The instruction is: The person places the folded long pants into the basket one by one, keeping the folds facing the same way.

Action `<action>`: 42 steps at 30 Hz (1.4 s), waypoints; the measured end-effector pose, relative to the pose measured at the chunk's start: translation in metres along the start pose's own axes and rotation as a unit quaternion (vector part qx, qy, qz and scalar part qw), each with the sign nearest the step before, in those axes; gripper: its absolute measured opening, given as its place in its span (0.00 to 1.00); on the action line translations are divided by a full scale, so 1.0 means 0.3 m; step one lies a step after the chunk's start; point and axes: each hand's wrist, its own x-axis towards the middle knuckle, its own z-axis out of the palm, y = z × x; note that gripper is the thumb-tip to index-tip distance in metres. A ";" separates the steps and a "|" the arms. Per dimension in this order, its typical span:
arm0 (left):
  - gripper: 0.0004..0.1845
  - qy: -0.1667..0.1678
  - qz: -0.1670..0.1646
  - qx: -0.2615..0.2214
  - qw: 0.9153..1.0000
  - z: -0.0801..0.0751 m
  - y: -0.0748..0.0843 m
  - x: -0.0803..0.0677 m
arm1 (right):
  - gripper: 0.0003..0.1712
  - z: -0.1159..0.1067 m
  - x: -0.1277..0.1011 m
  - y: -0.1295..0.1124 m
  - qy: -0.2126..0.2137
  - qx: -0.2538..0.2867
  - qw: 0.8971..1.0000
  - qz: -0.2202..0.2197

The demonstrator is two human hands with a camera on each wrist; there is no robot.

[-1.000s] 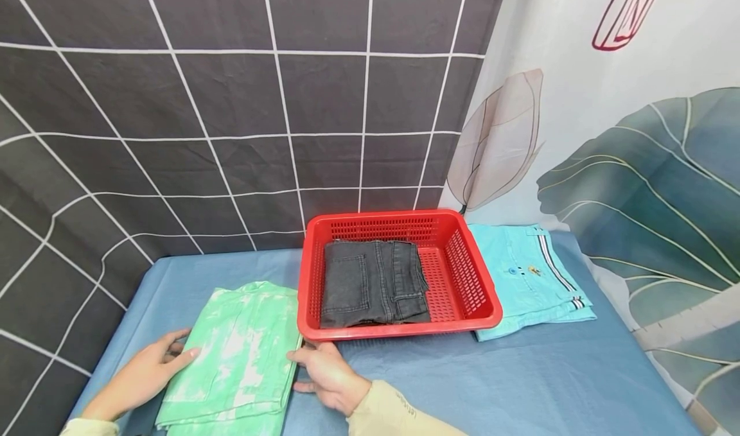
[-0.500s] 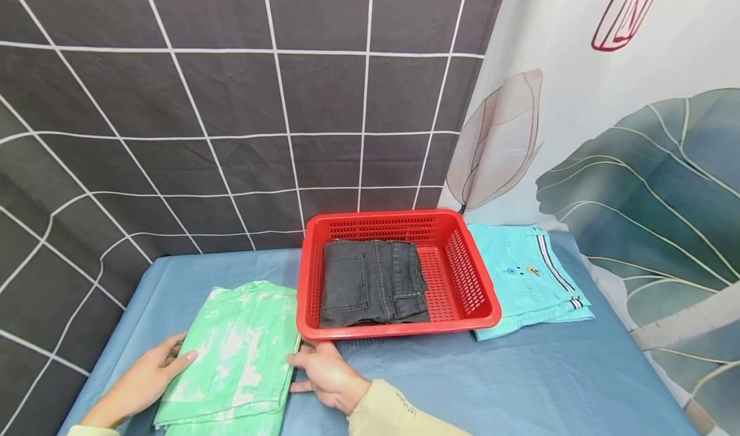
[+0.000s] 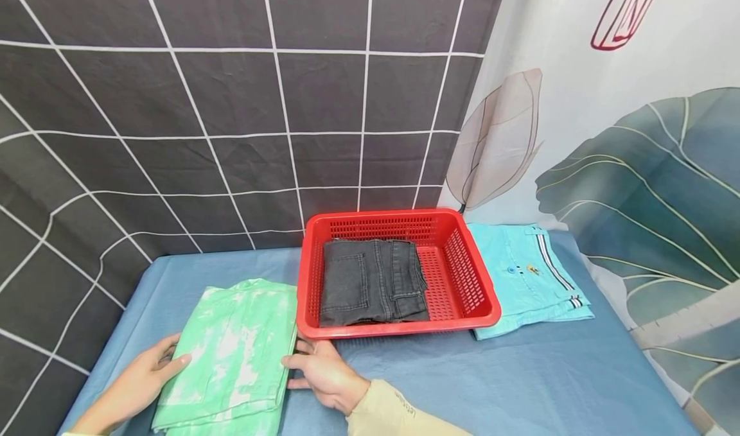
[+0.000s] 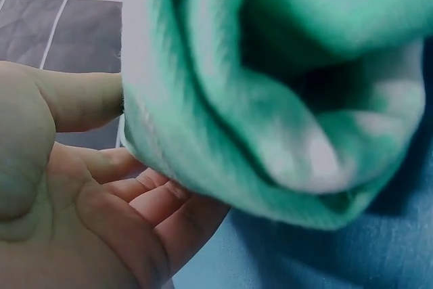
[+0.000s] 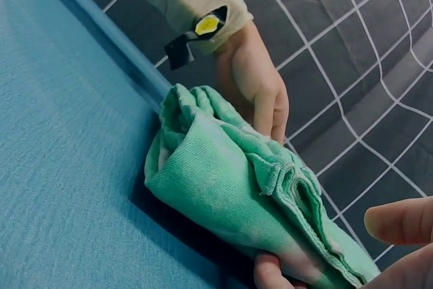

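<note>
Green-and-white tie-dye pants (image 3: pixel 231 352), folded into a thick bundle, lie at the front left in the head view. My left hand (image 3: pixel 139 378) holds their left edge, thumb on top and fingers underneath. At the opposite edge my right hand (image 3: pixel 329 375) holds them, its thumb tip at the upper face and its fingers reaching below. The left wrist view shows the rolled layers of the pants (image 4: pixel 203 133) from the end, with fingers (image 4: pixel 183 228) under the fold. In the right wrist view the near side of the pants (image 5: pixel 210 167) stands above a dark shadow.
A red plastic basket (image 3: pixel 399 329) stands just right of the pants, with folded black jeans (image 3: pixel 358 288) inside. Beyond its right side lie folded light-blue shorts (image 3: pixel 514 288). Blue cloth (image 3: pixel 462 384) covers the table; a dark grid-patterned curtain (image 3: pixel 231 102) hangs behind and at the left.
The green pants have shifted slightly to the left and up, along with both hands. The basket, jeans and light-blue shorts have stayed in place.
</note>
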 end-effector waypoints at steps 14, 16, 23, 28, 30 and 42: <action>0.40 0.005 -0.005 0.010 1.000 -0.023 0.016 -0.017 | 0.36 0.013 -0.002 -0.007 -0.009 -0.007 1.000 -0.013; 0.40 0.008 -0.004 0.013 1.000 -0.024 0.018 -0.020 | 0.37 0.014 -0.002 -0.008 -0.012 -0.008 1.000 -0.009; 0.40 0.009 -0.006 0.023 1.000 -0.035 0.015 -0.032 | 0.38 0.028 -0.003 -0.005 -0.009 -0.014 1.000 0.000; 0.39 0.008 -0.002 0.021 1.000 -0.040 0.002 -0.037 | 0.38 0.036 -0.009 0.006 -0.018 -0.019 1.000 -0.015; 0.39 0.013 0.007 0.027 1.000 -0.041 -0.005 -0.041 | 0.38 0.038 -0.012 0.011 -0.025 -0.018 0.999 -0.019; 0.37 0.038 0.026 0.086 0.995 -0.055 -0.028 -0.064 | 0.35 0.056 -0.029 0.014 -0.055 -0.007 0.998 -0.037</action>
